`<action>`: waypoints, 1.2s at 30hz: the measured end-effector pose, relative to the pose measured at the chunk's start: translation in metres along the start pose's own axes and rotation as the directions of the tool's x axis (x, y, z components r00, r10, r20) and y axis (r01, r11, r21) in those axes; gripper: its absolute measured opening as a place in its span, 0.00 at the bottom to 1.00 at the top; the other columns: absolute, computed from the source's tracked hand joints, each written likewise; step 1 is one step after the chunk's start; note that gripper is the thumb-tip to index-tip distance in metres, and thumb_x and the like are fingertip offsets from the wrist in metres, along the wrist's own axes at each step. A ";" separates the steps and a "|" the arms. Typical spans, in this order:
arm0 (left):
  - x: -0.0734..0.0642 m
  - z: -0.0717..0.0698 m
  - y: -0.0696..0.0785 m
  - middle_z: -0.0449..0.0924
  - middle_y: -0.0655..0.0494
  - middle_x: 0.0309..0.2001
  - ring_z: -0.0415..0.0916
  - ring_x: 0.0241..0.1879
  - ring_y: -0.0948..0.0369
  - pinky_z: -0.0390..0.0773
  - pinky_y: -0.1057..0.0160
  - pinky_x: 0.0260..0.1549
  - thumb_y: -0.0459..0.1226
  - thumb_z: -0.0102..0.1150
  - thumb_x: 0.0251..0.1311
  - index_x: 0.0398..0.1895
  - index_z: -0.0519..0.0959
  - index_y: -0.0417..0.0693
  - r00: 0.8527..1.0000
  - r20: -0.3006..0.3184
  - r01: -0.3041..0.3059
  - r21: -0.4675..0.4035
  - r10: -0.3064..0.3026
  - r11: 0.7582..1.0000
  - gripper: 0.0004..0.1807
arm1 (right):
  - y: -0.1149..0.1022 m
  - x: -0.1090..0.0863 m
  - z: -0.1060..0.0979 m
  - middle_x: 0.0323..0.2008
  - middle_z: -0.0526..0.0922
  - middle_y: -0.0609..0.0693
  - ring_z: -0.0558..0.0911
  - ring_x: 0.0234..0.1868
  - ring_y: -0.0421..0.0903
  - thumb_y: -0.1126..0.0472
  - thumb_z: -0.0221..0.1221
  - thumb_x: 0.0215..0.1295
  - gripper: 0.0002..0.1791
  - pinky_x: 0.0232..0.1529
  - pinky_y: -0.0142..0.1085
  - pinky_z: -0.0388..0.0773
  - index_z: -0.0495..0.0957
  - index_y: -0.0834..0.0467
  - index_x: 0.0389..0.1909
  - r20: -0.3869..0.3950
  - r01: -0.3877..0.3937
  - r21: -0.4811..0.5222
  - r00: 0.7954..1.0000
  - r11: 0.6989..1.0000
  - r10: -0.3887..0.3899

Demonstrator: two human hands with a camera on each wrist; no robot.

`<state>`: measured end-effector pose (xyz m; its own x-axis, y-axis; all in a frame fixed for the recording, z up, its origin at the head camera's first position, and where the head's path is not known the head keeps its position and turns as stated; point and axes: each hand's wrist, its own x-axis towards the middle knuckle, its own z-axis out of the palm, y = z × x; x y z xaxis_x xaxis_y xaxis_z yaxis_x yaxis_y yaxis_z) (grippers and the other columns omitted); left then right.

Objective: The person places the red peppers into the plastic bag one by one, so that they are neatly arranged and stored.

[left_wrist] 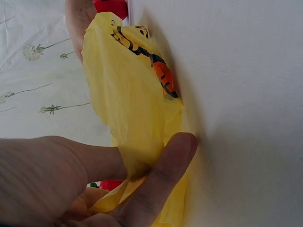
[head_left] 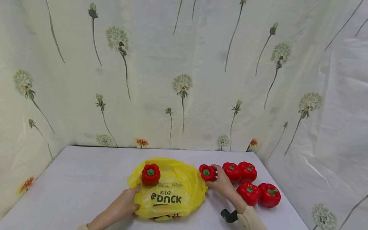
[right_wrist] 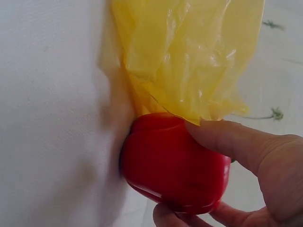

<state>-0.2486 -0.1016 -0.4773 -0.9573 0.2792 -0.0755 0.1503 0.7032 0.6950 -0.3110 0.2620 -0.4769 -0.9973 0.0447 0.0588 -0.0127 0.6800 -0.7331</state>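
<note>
A yellow plastic bag (head_left: pixel 187 193) with dark lettering lies spread near the middle of the table. One red bell pepper (head_left: pixel 150 178) sits on its left part, green stem upward. At the bag's left edge my left hand (head_left: pixel 124 202) pinches the thin film; in the left wrist view the thumb and fingers (left_wrist: pixel 163 177) close on it. My right hand (head_left: pixel 222 184) grips another red bell pepper (right_wrist: pixel 175 163) by its sides, right at the bag's right edge. The right wrist view shows the thumb on top of it and fingertips underneath.
Several more red bell peppers (head_left: pixel 249 193) stand in a cluster on the right of the white table (head_left: pixel 87 179), just beyond my right hand. Under my right forearm lies a dark green curved object (head_left: pixel 228 216). A flower-print curtain (head_left: pixel 155 76) hangs behind the table.
</note>
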 end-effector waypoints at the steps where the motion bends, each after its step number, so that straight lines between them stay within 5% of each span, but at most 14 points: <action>1: 0.000 0.000 0.000 0.70 0.29 0.60 0.71 0.22 0.61 0.74 0.68 0.17 0.22 0.63 0.49 0.67 0.59 0.26 1.000 -0.002 0.001 0.000 -0.001 1.000 0.40 | 0.000 0.000 0.001 0.66 0.65 0.62 0.69 0.65 0.61 0.64 0.73 0.47 0.49 0.57 0.53 0.75 0.56 0.58 0.68 0.001 -0.003 0.008 1.000 1.000 0.003; 24: 0.000 0.000 -0.001 0.72 0.30 0.58 0.71 0.18 0.61 0.75 0.66 0.16 0.22 0.63 0.48 0.68 0.59 0.26 1.000 0.004 0.000 -0.034 0.001 0.999 0.41 | 0.004 -0.002 0.005 0.64 0.70 0.61 0.71 0.63 0.62 0.62 0.73 0.47 0.49 0.56 0.53 0.76 0.57 0.57 0.69 0.007 -0.030 -0.005 1.000 1.000 0.030; 36: -0.007 -0.013 0.003 0.59 0.19 0.63 0.76 0.16 0.61 0.79 0.66 0.16 0.22 0.63 0.50 0.69 0.56 0.25 0.999 -0.036 -0.027 -0.103 0.024 0.994 0.41 | -0.009 -0.003 -0.010 0.64 0.68 0.62 0.73 0.58 0.60 0.55 0.73 0.46 0.50 0.51 0.52 0.81 0.57 0.58 0.69 -0.011 -0.070 0.005 0.998 0.998 0.070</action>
<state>-0.2443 -0.1101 -0.4658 -0.9617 0.2722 -0.0334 0.1501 0.6242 0.7667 -0.3069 0.2634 -0.4638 -0.9948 0.1002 0.0152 0.0564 0.6717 -0.7387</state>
